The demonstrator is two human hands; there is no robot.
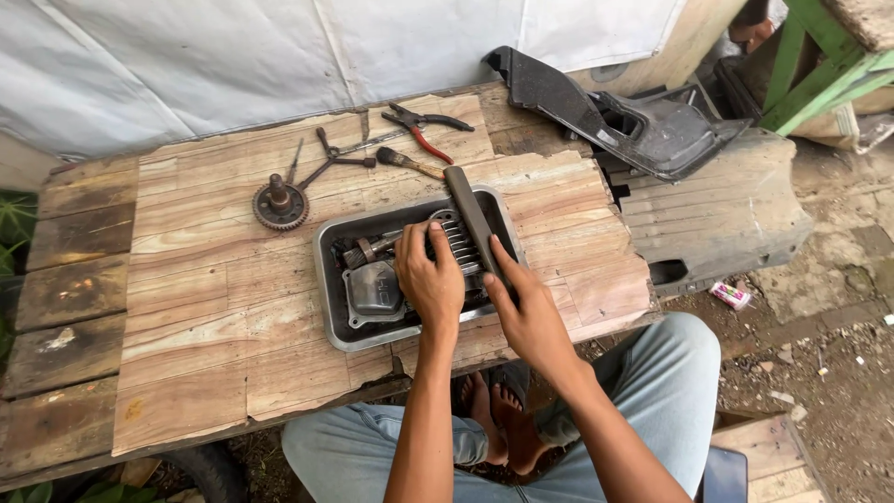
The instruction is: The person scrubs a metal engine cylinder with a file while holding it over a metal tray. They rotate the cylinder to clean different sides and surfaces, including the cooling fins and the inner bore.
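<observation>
1. Hands meet over a grey metal tray on a worn wooden bench, both forearms reaching forward from the lap of a person seated in light jeans.
2. Left hand lies palm down, fingers curled and pressing on a finned metal engine part that sits inside the tray.
3. Right hand lies just beside it, fingers closed around the near end of a long dark bar that slants across the tray's far right corner.
4. Grey cast cover rests in the tray's left half, with a short geared shaft just behind it.
5. Round toothed gear stands on the bench left of the tray; red-handled pliers, a wooden-handled tool and a few slim metal tools lie along the far edge.
6. Black plastic body panel rests on a grey moulded piece at the bench's right end.
7. Small pink-and-white packet, flat and rectangular, lies on the dirt to the right, near scattered pebbles.
8. White tarpaulin hangs behind the bench.
</observation>
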